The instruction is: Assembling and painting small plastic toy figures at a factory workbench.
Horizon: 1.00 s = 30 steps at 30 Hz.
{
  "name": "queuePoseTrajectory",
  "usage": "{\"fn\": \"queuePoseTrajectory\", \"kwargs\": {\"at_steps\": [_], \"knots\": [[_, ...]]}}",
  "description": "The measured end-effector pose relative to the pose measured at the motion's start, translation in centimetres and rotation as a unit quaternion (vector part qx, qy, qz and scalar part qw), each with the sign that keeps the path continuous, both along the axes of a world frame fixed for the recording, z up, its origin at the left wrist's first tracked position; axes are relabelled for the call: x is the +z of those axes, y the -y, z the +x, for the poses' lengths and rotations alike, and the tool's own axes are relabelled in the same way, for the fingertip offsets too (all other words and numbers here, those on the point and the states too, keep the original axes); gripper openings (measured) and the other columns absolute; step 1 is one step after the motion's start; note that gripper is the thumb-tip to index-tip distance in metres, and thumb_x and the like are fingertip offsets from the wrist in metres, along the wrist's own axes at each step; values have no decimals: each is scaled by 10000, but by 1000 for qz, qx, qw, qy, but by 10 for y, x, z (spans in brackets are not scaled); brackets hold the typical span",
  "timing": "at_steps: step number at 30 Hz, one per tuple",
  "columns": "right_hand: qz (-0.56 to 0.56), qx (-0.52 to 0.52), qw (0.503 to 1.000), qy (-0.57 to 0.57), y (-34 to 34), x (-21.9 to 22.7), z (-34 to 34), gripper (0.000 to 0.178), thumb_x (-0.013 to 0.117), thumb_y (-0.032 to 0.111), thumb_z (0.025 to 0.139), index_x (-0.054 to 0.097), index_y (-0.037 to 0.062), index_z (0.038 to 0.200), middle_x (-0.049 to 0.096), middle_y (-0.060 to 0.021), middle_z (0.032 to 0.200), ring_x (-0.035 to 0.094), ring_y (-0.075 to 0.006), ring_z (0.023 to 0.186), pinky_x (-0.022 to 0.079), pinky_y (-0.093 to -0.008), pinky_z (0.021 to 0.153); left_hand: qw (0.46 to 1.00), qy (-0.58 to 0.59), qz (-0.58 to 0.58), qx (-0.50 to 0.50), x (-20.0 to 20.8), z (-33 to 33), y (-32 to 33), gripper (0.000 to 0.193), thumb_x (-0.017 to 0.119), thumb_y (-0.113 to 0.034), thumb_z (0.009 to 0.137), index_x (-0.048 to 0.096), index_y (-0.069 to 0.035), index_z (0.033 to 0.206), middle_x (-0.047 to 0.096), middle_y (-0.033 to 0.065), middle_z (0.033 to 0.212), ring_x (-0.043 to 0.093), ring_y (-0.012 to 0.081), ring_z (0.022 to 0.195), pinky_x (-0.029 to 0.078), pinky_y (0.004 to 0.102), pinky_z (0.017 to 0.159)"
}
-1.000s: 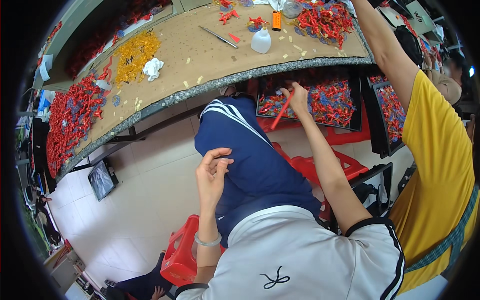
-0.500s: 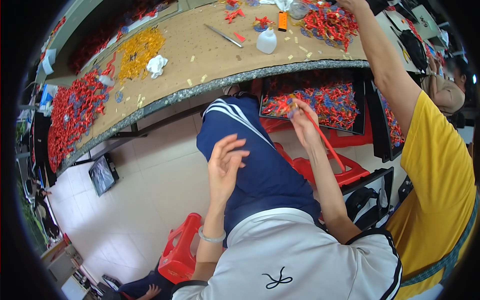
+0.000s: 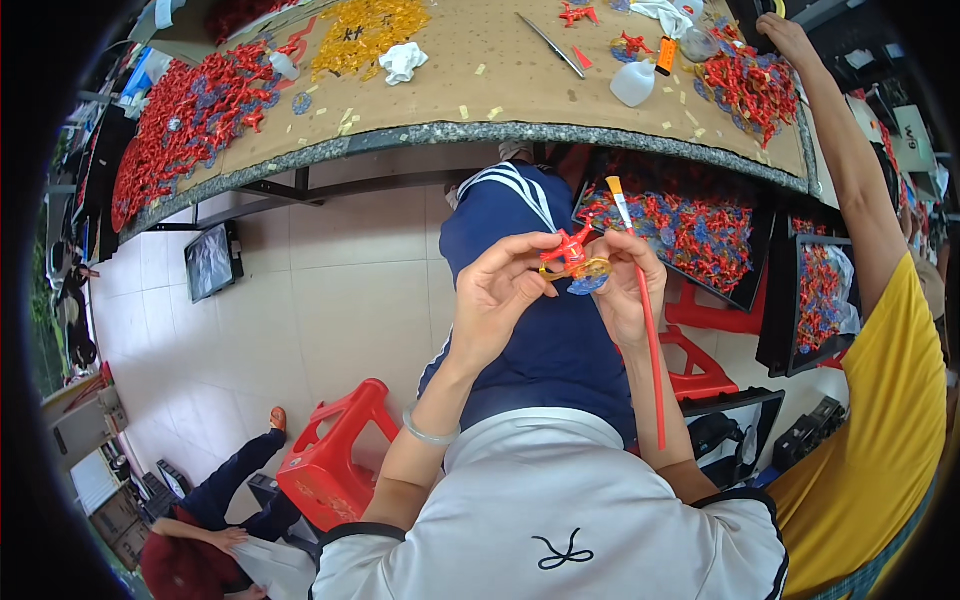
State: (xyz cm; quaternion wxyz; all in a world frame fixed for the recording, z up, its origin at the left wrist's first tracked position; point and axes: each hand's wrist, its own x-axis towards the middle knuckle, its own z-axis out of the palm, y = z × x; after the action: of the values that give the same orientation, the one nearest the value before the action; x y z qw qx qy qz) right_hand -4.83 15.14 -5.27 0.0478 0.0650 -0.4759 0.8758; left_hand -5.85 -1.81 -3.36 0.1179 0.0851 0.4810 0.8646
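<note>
In front of my lap, a small red plastic toy figure [image 3: 572, 250] with a yellow part and a blue disc-like base is held between both hands. My left hand [image 3: 497, 300] pinches its left side between thumb and fingers. The fingers of my right hand [image 3: 630, 285] close on its other side and also grip a paintbrush [image 3: 652, 350]. This brush has a red handle, a silver collar and light bristles pointing up and away from me. Beyond my hands, a black tray [image 3: 745, 290] holds many red and blue toy pieces.
The workbench [image 3: 440, 90] bears red and blue piles, yellow pieces [image 3: 365, 35], a white bottle [image 3: 633, 84], tweezers [image 3: 550, 45] and crumpled tissue [image 3: 403, 63]. A red stool [image 3: 335, 460] stands at left. At right, a co-worker in a yellow shirt [image 3: 860, 400] reaches across the bench.
My left hand, empty before, has come up and right and now pinches the toy figure. The brush has turned upright in my right hand. The view has shifted.
</note>
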Motion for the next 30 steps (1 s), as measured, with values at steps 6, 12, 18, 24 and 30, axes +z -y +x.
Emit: {"fn": "queuePoseTrajectory", "kwargs": {"at_steps": [6,12,18,24,30], "knots": [[141,6,990,-19,7,17,-3,331,689,-66,762,586,-33,1075,638,-105,932,605,-152,825,527,-270,689,998,25,2,64,1,1,-4,411,627,-146,895,469,27,1232,618,131,1068,610,167,973,510,277,791],[285,36,947,-141,-1,27,-12,201,697,-53,748,555,1,879,657,-131,901,632,-184,814,530,-291,679,997,51,-53,-8,-2,-7,4,247,583,-90,915,537,30,1126,647,122,963,624,161,928,510,286,829],[140,62,984,-86,-1,28,-15,256,675,-26,794,500,-2,979,645,-186,969,641,-226,910,535,-321,791,990,119,73,-16,-2,-7,2,183,579,-106,916,561,-4,1067,637,113,983,625,167,936,525,295,835],[58,73,995,-18,0,30,-14,307,672,-7,806,458,-4,1026,622,-201,1001,633,-260,979,530,-353,857,983,119,134,-32,-6,-7,2,126,572,-108,919,559,-40,1025,613,92,1028,603,158,992,527,288,830],[184,23,980,-75,2,31,-13,289,700,-49,764,478,9,939,624,-176,912,633,-229,912,520,-347,855,987,110,118,-22,-4,-9,-4,109,559,-100,924,562,-39,1015,598,104,1064,604,179,996,531,301,827]]}}
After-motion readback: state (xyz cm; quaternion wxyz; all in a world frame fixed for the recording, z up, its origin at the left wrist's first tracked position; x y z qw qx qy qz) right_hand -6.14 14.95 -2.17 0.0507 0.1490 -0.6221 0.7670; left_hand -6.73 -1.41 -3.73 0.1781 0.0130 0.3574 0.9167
